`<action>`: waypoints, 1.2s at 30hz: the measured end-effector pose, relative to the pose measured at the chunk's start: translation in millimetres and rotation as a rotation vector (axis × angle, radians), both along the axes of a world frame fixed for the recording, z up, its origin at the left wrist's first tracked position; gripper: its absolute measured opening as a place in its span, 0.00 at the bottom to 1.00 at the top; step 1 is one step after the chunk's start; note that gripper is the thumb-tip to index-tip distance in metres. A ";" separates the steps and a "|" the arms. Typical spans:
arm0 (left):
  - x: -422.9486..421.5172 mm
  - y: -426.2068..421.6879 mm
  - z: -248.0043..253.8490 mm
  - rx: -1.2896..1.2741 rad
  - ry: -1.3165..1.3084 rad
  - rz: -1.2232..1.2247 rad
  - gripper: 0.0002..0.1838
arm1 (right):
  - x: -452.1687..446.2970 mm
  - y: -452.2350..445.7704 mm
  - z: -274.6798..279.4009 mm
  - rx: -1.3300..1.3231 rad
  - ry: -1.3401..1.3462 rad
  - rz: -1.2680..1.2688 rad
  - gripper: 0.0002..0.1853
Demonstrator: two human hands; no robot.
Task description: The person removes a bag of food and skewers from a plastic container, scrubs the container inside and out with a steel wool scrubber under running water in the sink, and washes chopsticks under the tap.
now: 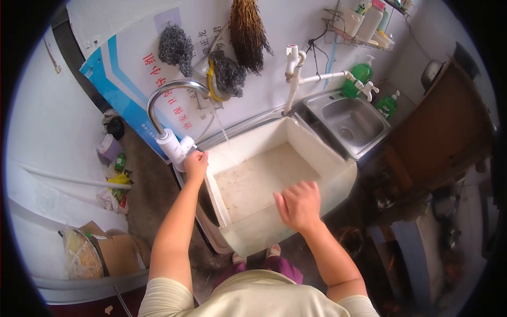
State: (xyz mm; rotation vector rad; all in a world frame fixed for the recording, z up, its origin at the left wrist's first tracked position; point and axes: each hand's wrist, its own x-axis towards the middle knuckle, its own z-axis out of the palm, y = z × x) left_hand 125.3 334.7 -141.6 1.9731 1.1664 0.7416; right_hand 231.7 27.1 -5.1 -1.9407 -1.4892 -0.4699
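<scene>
My left hand (196,165) is closed on the small lever of a tap (174,146) with a white body and a curved chrome spout. A thin stream of water (223,128) runs from the spout into a large white basin (248,232). Shallow water seems to cover the basin's speckled floor. Over the front right part of the basin, my right hand (299,207) hangs with its fingers curled and the thumb apart. Nothing shows in it, and its fingertips are partly hidden.
A small steel sink (354,122) sits at the right, near white pipes (322,77) and green pump bottles (359,76). Steel-wool scourers (176,46) and a straw brush (247,34) hang on the wall. A cardboard box (120,253) stands at lower left.
</scene>
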 end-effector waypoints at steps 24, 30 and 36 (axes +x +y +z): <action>-35.3 -80.2 48.8 -0.841 -0.759 0.044 0.37 | 20.6 -57.2 -14.9 0.175 0.005 0.134 0.09; -26.6 -70.0 50.8 -0.817 -0.768 -0.023 0.34 | 15.1 -48.5 -19.7 0.237 0.018 0.087 0.09; -27.2 -71.8 46.9 -0.794 -0.749 -0.058 0.35 | 12.8 -44.8 -22.8 0.213 0.004 0.059 0.08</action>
